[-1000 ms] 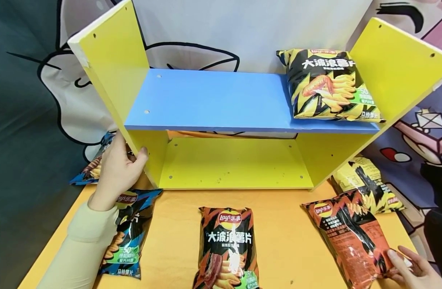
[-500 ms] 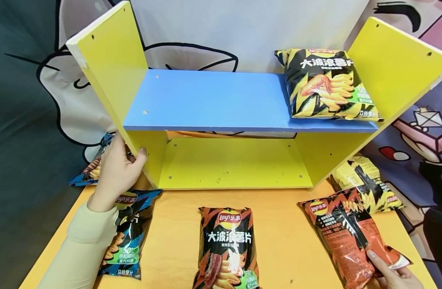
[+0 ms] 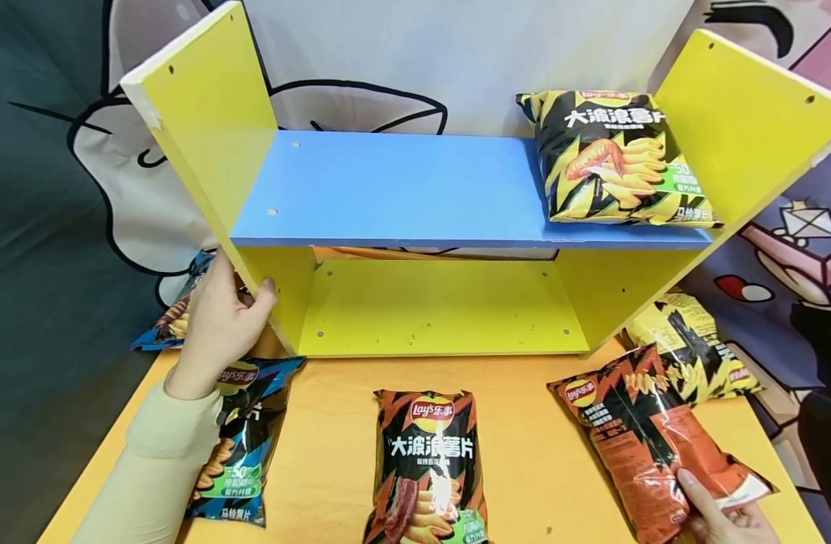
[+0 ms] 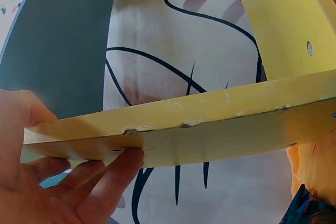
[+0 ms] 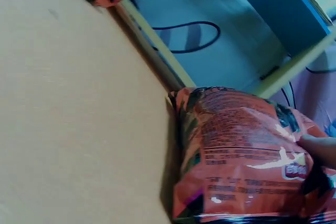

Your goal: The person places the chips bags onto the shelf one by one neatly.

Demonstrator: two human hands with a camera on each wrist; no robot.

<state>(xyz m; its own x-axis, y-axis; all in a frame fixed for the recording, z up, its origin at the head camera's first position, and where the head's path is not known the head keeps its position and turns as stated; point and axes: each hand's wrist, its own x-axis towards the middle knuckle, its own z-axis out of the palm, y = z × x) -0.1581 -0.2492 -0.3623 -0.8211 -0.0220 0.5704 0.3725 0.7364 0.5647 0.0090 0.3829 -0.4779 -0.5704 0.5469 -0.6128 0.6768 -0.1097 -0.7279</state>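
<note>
Head view: grips the left side board (image 3: pixel 201 121) of a shelf unit (image 3: pixel 381 189) with the left hand (image 3: pixel 218 325), and pinches the lower end of an orange bag (image 3: pixel 633 446) with the right hand (image 3: pixel 728 521), thumb on top, other fingers mostly hidden. Has the orange bag at the right front of the table (image 3: pixel 524 468), ahead of the shelf unit and overlapping, in view, a yellow bag (image 3: pixel 694 347); cannot tell whether touching. Shows a red-black bag (image 3: pixel 429 461) front and centre, cut off by the lower border, and a wing-print bag (image 3: pixel 619 166) on the blue upper shelf against the right side. Crosses one blue bag (image 3: pixel 239 453) with the left sleeve (image 3: pixel 143 461), and partly hides another, the rear blue bag (image 3: pixel 174 317), behind the left hand. Includes a printed cloth backdrop (image 3: pixel 388 45) with bold black outlines behind everything. Left wrist view: clamps the flat painted board between thumb and fingers; shows a chipped, scuffed edge and round holes. Right wrist view: presses the thumb onto puffed, glossy orange film, wrinkled and pillow-shaped, with rows of print too small to read; casts a dark shadow along the matte tabletop.
</note>
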